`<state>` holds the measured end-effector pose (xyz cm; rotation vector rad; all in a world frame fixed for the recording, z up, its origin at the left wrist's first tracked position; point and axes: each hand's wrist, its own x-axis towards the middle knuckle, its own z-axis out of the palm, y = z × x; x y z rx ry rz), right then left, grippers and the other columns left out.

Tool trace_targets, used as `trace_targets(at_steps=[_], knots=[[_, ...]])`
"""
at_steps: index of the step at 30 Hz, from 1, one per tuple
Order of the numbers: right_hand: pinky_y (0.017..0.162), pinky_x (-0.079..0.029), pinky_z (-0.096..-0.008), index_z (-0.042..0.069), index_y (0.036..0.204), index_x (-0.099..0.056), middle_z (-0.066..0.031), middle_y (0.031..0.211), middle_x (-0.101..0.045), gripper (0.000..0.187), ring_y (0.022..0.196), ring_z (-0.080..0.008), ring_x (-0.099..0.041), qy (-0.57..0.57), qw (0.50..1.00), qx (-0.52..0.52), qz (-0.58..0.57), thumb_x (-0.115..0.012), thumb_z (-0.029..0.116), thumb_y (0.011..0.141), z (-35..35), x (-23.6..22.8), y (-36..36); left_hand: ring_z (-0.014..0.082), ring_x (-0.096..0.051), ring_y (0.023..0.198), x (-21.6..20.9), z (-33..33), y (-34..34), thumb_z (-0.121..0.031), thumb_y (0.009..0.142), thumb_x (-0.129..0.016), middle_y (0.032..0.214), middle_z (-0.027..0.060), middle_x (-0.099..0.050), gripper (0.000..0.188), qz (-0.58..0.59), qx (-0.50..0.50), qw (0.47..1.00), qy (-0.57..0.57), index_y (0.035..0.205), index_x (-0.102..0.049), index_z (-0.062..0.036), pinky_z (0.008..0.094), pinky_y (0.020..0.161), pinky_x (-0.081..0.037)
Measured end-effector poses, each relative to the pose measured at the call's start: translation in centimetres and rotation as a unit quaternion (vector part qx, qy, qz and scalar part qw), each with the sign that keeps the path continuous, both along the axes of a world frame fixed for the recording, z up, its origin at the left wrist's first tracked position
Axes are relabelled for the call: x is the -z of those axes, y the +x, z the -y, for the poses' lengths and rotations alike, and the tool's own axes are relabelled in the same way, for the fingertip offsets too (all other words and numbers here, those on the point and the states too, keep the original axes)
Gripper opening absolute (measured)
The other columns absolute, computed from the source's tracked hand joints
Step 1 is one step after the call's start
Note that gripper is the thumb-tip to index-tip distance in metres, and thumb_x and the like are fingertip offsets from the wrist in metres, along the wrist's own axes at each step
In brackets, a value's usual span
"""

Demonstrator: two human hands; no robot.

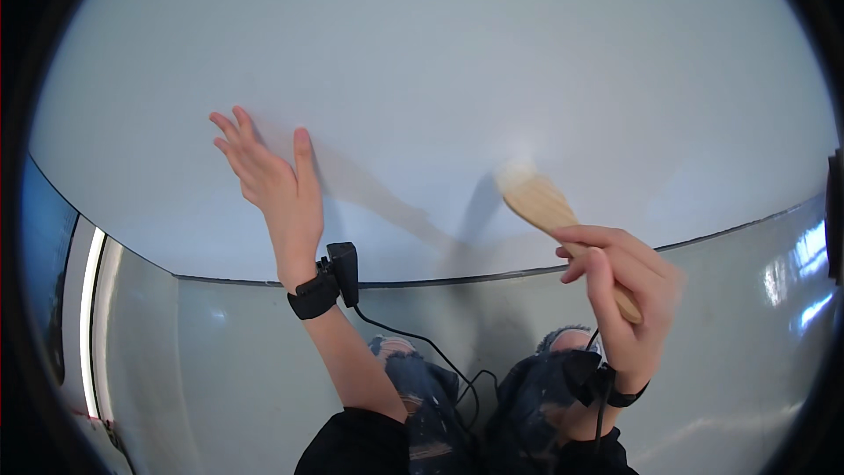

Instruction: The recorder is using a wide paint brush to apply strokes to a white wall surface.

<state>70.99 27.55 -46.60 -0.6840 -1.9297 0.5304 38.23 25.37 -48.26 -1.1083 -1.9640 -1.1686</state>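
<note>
My right hand grips a light wooden brush by its narrow handle, thumb and fingers closed round it. The brush slants up and left, its wide end over the pale white surface. Whitish bristles seem to show at that end, but they blur into the glare, so I cannot tell whether they touch the surface. On the left, my left hand is open with its fingers spread and holds nothing. It is over the same white surface, and its shadow falls to the right.
A dark edge strip bounds the white surface on my side. Below it are a glossy grey floor and my legs in ripped jeans. Black devices are strapped to both wrists, and a black cable hangs from the left one.
</note>
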Motion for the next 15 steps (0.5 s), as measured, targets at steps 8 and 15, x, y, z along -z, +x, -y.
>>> trace_targets(at_steps=[8, 15], knots=[[0.059, -0.051, -0.0317, -0.006, 0.077, -0.066, -0.0151, 0.099, -0.073, 0.003, 0.070, -0.0231, -0.066, 0.122, 0.991, 0.049, -0.019, -0.067, -0.007, 0.080, -0.3, -0.1, -0.3, 0.0439, -0.002, 0.155, -0.2, 0.0, 0.2, -0.052, 0.105, -0.045, 0.171, 0.0157, 0.001, 0.080, 0.004, -0.002, 1.000, 0.000, 0.163, -0.011, -0.0087, 0.0615, 0.119, -0.012], [0.059, -0.051, -0.0313, -0.003, 0.084, -0.068, -0.0088, 0.090, -0.072, 0.005, 0.067, -0.0231, -0.065, 0.007, 0.998, 0.025, 0.060, -0.067, -0.001, 0.088, -1.5, 1.5, -0.6, 0.0440, -0.002, 0.155, -0.1, -0.1, 0.3, -0.053, 0.105, -0.044, 0.171, 0.0159, 0.001, 0.080, 0.015, -0.002, 1.000, 0.001, 0.163, -0.012, -0.0089, 0.0622, 0.119, -0.012]])
